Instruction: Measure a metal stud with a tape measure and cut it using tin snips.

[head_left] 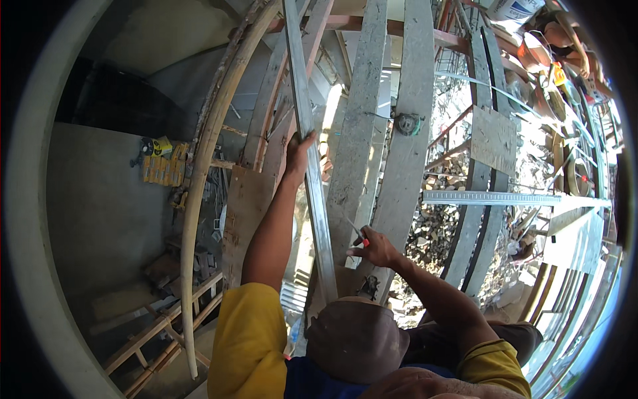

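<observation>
head view: left hand (298, 151) closed in a grip around long grey metal straightedge (311, 166), held upright against pale weathered timber planks (362, 133). right hand (374, 248) pinching slim pencil with red end (359, 236), tip touching plank just beside straightedge. small round green tape measure (407, 123) resting on neighbouring plank. ribbed silvery metal bar (498, 198) lying crosswise to the right, above rubble.
</observation>
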Motion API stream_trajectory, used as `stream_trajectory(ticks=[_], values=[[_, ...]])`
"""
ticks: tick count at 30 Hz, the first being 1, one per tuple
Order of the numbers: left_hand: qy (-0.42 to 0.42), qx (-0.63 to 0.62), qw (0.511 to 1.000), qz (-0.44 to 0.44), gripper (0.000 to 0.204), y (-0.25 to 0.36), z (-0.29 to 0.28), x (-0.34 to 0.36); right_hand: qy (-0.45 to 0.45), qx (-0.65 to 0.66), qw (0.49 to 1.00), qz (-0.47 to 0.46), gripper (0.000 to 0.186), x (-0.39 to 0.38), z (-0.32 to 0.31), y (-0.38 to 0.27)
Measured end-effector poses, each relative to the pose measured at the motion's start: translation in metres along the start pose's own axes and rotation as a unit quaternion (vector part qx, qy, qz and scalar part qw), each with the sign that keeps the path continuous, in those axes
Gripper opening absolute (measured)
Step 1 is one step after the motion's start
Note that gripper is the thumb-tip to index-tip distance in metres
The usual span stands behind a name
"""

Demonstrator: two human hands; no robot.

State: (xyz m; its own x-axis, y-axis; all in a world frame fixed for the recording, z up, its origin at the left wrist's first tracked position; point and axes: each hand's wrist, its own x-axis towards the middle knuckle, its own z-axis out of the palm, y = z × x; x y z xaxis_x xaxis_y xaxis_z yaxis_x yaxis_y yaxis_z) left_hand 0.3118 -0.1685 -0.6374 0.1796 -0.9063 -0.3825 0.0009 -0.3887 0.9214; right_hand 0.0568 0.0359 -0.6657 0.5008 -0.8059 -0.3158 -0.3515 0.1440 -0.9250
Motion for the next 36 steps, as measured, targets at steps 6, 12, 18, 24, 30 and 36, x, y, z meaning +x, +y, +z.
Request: stream_trajectory(ticks=[6,12,18,24,30,36], values=[[0.033,-0.002,0.999,0.002,0.048,-0.015,-0.011,0.084,-0.094,0.113,0.985,0.088,0.07,-0.01,0.048,-0.02],[0.095,0.069,0.991,0.068,0.048,-0.017,0.012,0.049,-0.109,0.104,0.98,0.131,0.064,-0.028,0.065,-0.026],[0.124,0.051,0.982,0.134,0.054,0.022,-0.007,-0.002,-0.109,0.102,0.979,0.142,0.062,-0.028,0.078,-0.022],[0.147,0.081,0.973,0.156,0.057,0.029,-0.051,-0.053,-0.173,0.094,0.976,0.093,0.061,-0.037,0.116,-0.009],[0.209,0.111,0.961,0.141,0.058,0.018,-0.1,-0.07,-0.235,0.089,0.966,0.056,0.066,-0.027,0.112,-0.027],[0.191,0.099,0.968,0.13,0.083,0.048,-0.084,-0.041,-0.069,0.069,0.995,0.012,0.056,0.046,0.081,-0.062]])
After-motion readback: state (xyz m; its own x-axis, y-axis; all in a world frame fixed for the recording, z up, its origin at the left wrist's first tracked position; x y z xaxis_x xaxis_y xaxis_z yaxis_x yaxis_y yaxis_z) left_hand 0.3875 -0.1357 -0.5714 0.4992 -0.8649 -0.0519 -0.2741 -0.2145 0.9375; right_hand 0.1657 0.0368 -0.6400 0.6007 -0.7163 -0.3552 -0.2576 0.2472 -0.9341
